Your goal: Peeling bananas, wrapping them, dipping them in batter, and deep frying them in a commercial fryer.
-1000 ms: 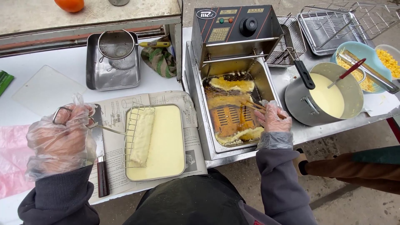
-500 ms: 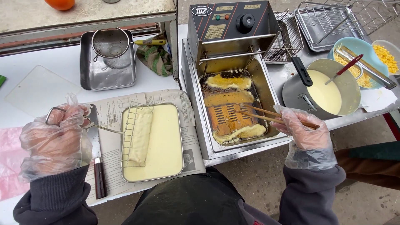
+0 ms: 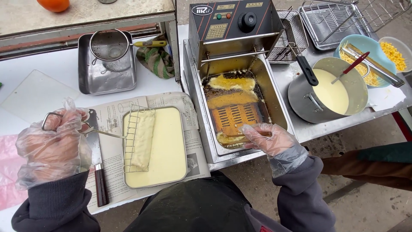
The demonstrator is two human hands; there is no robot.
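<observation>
outdoors, on a white work table [image 3: 51,81] beside bare concrete ground, a person in dark sleeves and loose clear plastic gloves stands at a frying stand. nearest, the left hand [image 3: 51,146] is closed around the loop handle of a flat wire rack [image 3: 137,137], which rests in a rectangular metal tray of pale yellow batter [image 3: 165,150] with a long batter-coated roll [image 3: 142,139] lying on it; the tray sits on spread newspaper [image 3: 189,107], and a dark-handled knife [image 3: 99,172] lies just left of it. the right hand [image 3: 268,139] hangs over the near edge of the electric metal deep fryer [image 3: 234,77], fingers pinched together on a pair of thin wooden sticks whose tips reach toward the oil. half a second ago that hand was out to the right of the fryer with the sticks stretched across the vat; it has since drawn in over the near rim, while the left hand and rack have hardly shifted. in the oil, golden fried pieces [image 3: 231,101] float above the slotted plate. further right, a grey metal pot of creamy batter [image 3: 330,92] holds a red-handled spoon, with a blue bowl of yellow shreds [image 3: 365,47] and a white bowl of corn kernels [image 3: 392,53] behind it. further back on the left a steel pan holding a mesh strainer [image 3: 107,60] sits by a green striped cloth [image 3: 156,58]. farthest, wire baskets [image 3: 330,19] lie behind the fryer and an orange fruit [image 3: 53,4] sits on a grey shelf.
</observation>
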